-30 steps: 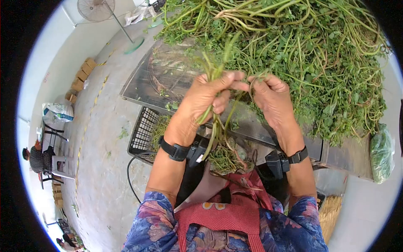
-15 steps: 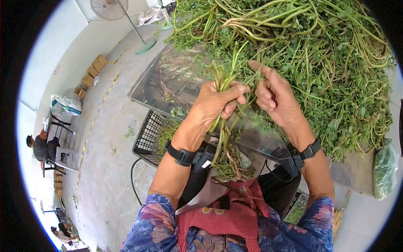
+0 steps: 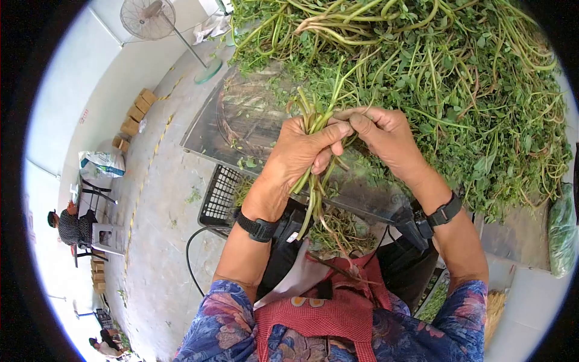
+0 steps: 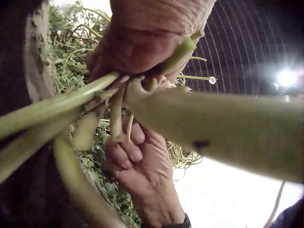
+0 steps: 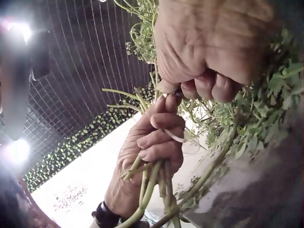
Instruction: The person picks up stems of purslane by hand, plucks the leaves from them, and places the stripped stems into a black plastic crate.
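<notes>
A small bunch of thick green stems [image 3: 312,208] stands in my left hand [image 3: 295,151], whose fingers and thumb grip it around the middle. Cut ends poke out above the fist and longer stems hang below. My right hand [image 3: 389,142] meets the left at the fingertips, its thumb and forefinger pinching at a stem beside the left thumb. In the right wrist view the other fingers of the right hand [image 5: 209,52] are curled, and they partly hide the pinched spot. Just beyond, a large heap of leafy green stems [image 3: 440,102] covers much of the table [image 3: 241,114].
A black plastic crate [image 3: 221,196] with stems is below the table's near edge. Loose trimmings [image 3: 344,232] lie close to the lap. A filled plastic bag [image 3: 562,235] is at the right. Floor fan [image 3: 148,18], cardboard boxes [image 3: 137,111] and a seated person [image 3: 77,226] are farther left.
The right hand moved away from the bunch with its forefinger extended, then came back to the left fingertips and pinches there. The left hand keeps its grip on the stems.
</notes>
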### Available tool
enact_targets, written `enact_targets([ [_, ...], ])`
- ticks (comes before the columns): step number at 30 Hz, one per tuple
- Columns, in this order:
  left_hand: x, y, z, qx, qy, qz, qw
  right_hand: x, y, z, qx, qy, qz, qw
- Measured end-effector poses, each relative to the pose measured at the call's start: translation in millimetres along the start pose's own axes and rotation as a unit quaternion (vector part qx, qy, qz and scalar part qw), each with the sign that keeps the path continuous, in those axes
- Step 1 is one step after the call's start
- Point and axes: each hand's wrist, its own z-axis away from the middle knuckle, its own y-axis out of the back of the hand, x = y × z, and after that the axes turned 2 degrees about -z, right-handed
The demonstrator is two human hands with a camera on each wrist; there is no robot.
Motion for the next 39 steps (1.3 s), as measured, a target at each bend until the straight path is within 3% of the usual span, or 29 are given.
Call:
enact_targets([
  [2, -1, 0, 1, 0.000, 0.002, -0.005, 1.000, 10, 4, -6, 0.008, 0.103, 0.155, 0.982],
  [5, -5, 4, -1, -0.016, 0.004, 0.003, 1.000, -2, 6, 0, 0.031, 0.115, 0.271, 0.955],
  [8, -1, 3, 0, -0.021, 0.001, 0.000, 1.000, 2, 7, -1, 0.058, 0.114, 0.253, 0.959],
  [10, 2, 8, 4, -0.028, 0.006, 0.023, 0.999, 3, 24, -7, 0.132, 0.115, 0.180, 0.968],
  [11, 4, 10, 4, -0.028, 0.006, 0.024, 0.999, -12, 33, -4, 0.159, -0.004, 0.098, 0.982],
  [12, 5, 12, 5, -0.016, 0.002, 0.013, 1.000, -11, 40, -4, 0.158, -0.005, 0.099, 0.982],
  [14, 6, 15, 5, -0.004, -0.002, 0.002, 1.000, -14, 45, -5, 0.053, 0.018, -0.194, 0.979],
  [15, 6, 17, 4, -0.023, 0.001, 0.016, 1.000, -17, 32, -6, 0.131, 0.001, -0.206, 0.970],
  [16, 6, 18, 3, -0.043, 0.006, 0.030, 0.999, -17, 29, -6, 0.132, 0.002, -0.206, 0.970],
  [19, 6, 20, 5, -0.046, 0.016, 0.047, 0.998, -17, 26, -4, 0.073, -0.040, -0.158, 0.984],
  [22, 5, 25, 3, -0.068, 0.015, 0.058, 0.996, -18, 22, 0, 0.002, -0.017, 0.101, 0.995],
  [23, 6, 25, 3, -0.068, 0.016, 0.058, 0.996, -20, 15, 0, 0.006, 0.025, 0.133, 0.991],
  [24, 6, 25, 4, -0.072, 0.011, 0.063, 0.995, -16, 14, -1, 0.007, 0.024, 0.133, 0.991],
  [26, 6, 24, 5, -0.076, 0.009, 0.067, 0.995, -4, 15, -4, -0.023, 0.102, 0.211, 0.972],
  [31, 5, 24, 4, -0.073, 0.013, 0.059, 0.996, 7, 14, -5, -0.013, 0.116, 0.237, 0.964],
  [34, 5, 21, 5, -0.062, 0.018, 0.048, 0.997, -2, 14, -2, -0.010, 0.081, 0.305, 0.949],
  [36, 4, 18, 6, -0.051, 0.015, 0.052, 0.997, -4, 14, -3, 0.098, 0.114, 0.280, 0.948],
  [38, 7, 18, 9, -0.041, 0.010, 0.056, 0.998, -14, 28, -4, 0.175, -0.007, 0.029, 0.984],
  [39, 11, 20, 11, -0.039, -0.004, 0.069, 0.997, -18, 40, -4, 0.170, 0.006, -0.050, 0.984],
])
